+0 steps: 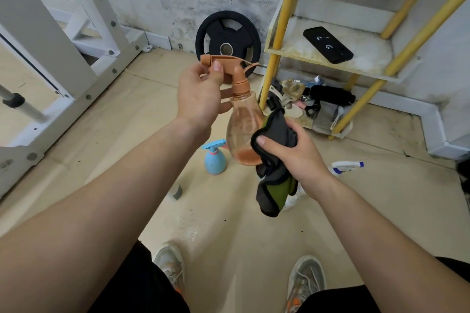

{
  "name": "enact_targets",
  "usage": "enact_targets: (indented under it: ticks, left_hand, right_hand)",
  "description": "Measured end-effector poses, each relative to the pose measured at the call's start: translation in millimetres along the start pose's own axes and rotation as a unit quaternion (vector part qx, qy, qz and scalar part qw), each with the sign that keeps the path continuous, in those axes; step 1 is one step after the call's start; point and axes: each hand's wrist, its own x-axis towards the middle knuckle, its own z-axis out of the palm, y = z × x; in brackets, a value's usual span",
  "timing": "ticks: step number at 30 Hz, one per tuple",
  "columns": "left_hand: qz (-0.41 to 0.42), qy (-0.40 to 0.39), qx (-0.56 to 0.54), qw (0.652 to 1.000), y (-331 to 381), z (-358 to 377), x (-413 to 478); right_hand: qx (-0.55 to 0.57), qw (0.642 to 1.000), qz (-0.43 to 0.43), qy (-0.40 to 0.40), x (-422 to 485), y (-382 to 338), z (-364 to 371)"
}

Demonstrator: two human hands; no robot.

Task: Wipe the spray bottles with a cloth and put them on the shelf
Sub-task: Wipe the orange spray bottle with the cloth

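No word, brand name or number can be read anywhere in the view. The black phone (328, 44), lying on the shelf (371, 56) at about two o'clock, bears two small white curved marks on its back. They are too blurred to read as letters or a logo.

The cloth (276, 134) is covering the lower right side of the orange spray bottle (241, 129), and the right hand (292, 152) is hiding its fingers behind the folds. The right wrist is blocking most of the white spray bottle (347, 165) on the floor. The left forearm is cutting off 1 small grey object (176, 192). Clutter (305, 99) on the shelf's bottom tier is lying too jumbled to identify.
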Motion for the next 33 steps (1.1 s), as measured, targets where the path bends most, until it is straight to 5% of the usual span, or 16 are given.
enact_targets:
  ticks: [5,8,18,27,30,33]
  left_hand:
    - [-0.011,-0.017,-0.039,0.999,0,-6,5]
    - [-0.021,-0.040,-0.061,0.997,-2,-6,5]
    - [-0.024,-0.087,-0.127,0.988,-6,5,0]
    - [-0.002,-0.010,-0.041,0.999,-16,12,-3]
    - [0.013,-0.042,0.011,0.999,-19,16,-9]
    - [0.031,-0.037,0.035,0.998,-25,17,-7]
  right_hand:
    - [0.234,0.945,0.221,-0.052,-7,-7,-2]
    - [0.298,0.916,0.256,-0.086,-11,-11,-4]
    - [0.355,0.914,0.193,-0.041,-10,-11,9]
    - [0.354,0.925,0.134,0.040,-17,-13,29]
    - [0.287,0.948,0.102,0.097,-19,-17,33]
    - [0.066,0.989,0.003,0.134,-26,-19,37]
